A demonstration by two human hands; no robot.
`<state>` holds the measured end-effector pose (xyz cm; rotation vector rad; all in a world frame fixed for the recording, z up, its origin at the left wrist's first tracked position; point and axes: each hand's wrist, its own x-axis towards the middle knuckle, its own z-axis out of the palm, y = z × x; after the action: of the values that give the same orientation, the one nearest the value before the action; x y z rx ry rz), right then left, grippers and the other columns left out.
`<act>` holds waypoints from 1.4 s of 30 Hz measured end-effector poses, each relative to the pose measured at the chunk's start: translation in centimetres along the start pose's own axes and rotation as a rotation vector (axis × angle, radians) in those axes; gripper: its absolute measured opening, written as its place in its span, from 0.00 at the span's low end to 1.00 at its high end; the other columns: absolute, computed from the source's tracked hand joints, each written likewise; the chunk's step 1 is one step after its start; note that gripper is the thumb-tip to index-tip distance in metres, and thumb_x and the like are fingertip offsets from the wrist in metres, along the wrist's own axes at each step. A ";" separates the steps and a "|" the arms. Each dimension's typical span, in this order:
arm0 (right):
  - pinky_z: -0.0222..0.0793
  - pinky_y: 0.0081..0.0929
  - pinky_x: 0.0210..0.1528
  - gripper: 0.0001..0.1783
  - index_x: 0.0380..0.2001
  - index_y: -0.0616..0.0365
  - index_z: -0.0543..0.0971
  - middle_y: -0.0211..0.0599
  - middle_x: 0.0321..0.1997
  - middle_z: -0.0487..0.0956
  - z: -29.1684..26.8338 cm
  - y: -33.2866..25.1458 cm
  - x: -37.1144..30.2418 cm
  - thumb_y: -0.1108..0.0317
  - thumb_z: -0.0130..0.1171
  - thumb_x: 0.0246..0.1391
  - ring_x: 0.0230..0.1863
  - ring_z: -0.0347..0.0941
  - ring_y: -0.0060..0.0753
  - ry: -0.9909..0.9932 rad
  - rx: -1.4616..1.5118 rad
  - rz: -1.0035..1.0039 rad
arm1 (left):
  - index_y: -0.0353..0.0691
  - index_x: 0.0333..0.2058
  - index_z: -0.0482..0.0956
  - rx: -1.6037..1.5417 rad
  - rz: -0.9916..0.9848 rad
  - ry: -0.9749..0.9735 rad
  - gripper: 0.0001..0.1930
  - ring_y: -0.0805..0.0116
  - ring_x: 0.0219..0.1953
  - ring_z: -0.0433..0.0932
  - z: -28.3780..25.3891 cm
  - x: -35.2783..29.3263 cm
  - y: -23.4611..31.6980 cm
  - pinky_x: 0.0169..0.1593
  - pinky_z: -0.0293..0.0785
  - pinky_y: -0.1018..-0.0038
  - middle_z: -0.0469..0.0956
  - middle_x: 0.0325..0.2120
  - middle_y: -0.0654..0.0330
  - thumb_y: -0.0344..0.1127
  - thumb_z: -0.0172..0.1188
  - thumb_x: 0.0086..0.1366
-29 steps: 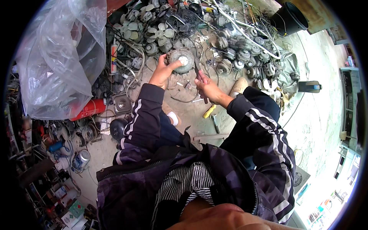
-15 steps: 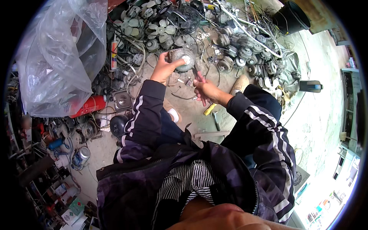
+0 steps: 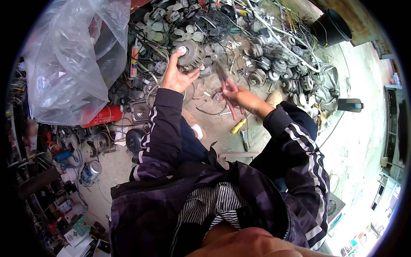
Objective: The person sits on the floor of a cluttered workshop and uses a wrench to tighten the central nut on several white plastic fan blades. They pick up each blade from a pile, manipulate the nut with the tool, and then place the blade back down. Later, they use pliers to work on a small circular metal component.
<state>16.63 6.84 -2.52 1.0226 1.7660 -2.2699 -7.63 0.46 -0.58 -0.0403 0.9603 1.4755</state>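
Note:
My left hand (image 3: 176, 79) grips a round, grey, finned electric motor (image 3: 192, 59), thumb and fingers on its near and left edges. The motor is tilted, and a pale round hub shows beside my fingers. To the right of it, my right hand (image 3: 244, 99) is closed around pliers (image 3: 230, 106) with red handles. The handles are spread apart, and the dark jaws point away from me, blurred and clear of the motor. Small scraps and a thin dark cable (image 3: 208, 112) lie on the floor below my hands.
A heap of motors and fan blades (image 3: 189, 33) covers the far floor. At left are a clear plastic bag (image 3: 70, 64), a sealant tube (image 3: 134, 61) and a red cylinder (image 3: 105, 115). A yellow-handled tool (image 3: 238, 126) lies between my feet; a black bucket (image 3: 332, 28) stands far right.
My left hand has carried the motor left and farther away, turning it over. The pliers have come apart from it, shifted slightly right, and their handles have spread.

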 end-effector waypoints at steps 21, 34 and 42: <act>0.69 0.24 0.40 0.19 0.45 0.62 0.75 0.34 0.40 0.79 -2.0 -1.6 -2.1 0.57 0.51 0.61 0.36 0.72 0.24 -0.096 -0.157 -0.013 | 0.50 0.56 0.63 0.015 -0.012 0.036 0.36 0.47 0.51 0.73 0.6 1.1 -1.5 0.62 0.55 0.56 0.69 0.53 0.55 0.51 0.68 0.49; 0.69 0.24 0.39 0.19 0.46 0.60 0.75 0.32 0.38 0.79 -1.6 -3.0 -2.8 0.56 0.52 0.61 0.36 0.73 0.24 -0.133 -0.165 0.067 | 0.49 0.57 0.61 0.046 -0.005 0.039 0.39 0.46 0.53 0.70 0.5 0.8 -1.7 0.63 0.52 0.50 0.67 0.54 0.57 0.51 0.68 0.49; 0.67 0.25 0.37 0.23 0.45 0.62 0.74 0.32 0.36 0.77 -1.8 -2.1 -3.0 0.51 0.51 0.61 0.38 0.71 0.24 -0.063 -0.255 -0.056 | 0.49 0.59 0.59 0.047 -0.064 0.006 0.41 0.41 0.55 0.66 1.2 0.9 -1.7 0.61 0.55 0.51 0.65 0.56 0.54 0.49 0.70 0.49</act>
<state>18.83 8.20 0.73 0.8550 2.0148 -2.0122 -5.69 1.60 -1.18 -0.0404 0.9898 1.3944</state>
